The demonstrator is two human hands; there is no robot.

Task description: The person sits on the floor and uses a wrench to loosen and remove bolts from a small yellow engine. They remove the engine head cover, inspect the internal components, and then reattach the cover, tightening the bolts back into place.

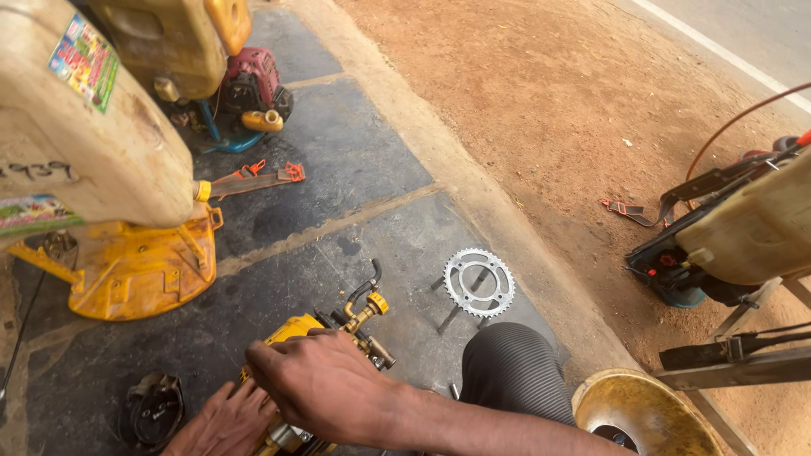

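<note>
A yellow pump unit (297, 328) with brass fittings (369, 317) and a short black hose (369, 283) lies on the dark stone floor in front of me. My right hand (325, 384) lies over its top, fingers curled around the body. My left hand (224, 422) grips its lower left side, and most of the unit is hidden under both hands. A black round part (156, 409) lies just left of my left hand. My knee in grey ribbed cloth (515, 371) is to the right of the pump.
A steel chain sprocket (479, 281) lies on the floor beyond the pump. A cream sprayer tank (84, 127) on a yellow base (139, 266) stands at left, a red engine (253, 80) behind it. Another sprayer (743, 228) and a brass-coloured bowl (646, 414) are at right.
</note>
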